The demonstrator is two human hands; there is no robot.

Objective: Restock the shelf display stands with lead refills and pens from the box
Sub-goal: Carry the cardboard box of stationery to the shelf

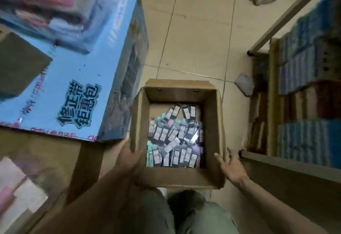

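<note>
Gripping the left wall of the open cardboard box (178,177) with the left hand (129,158), thumb curling over the rim and fingers wrapping the outside. Reaching in with the right hand (231,167) at the box's right wall, fingers spread and relaxed, holding nothing, fingertips (217,155) just touching the rim. Lying between the two hands, down in the bottom of the box, a loose heap of small lead refill packs (175,137), mostly dark with pale labels, a few teal ones toward the left hand. Crowding close beyond the left hand, a big blue carton (77,78) with bold printed characters, its corner nearly touching the box. Standing just right of the right hand, a low shelf (287,163) packed with blue and brown stock (304,137). Showing beyond the box, pale floor tiles (193,30); below the hands, bent knees in grey-green trousers (203,215).
</note>
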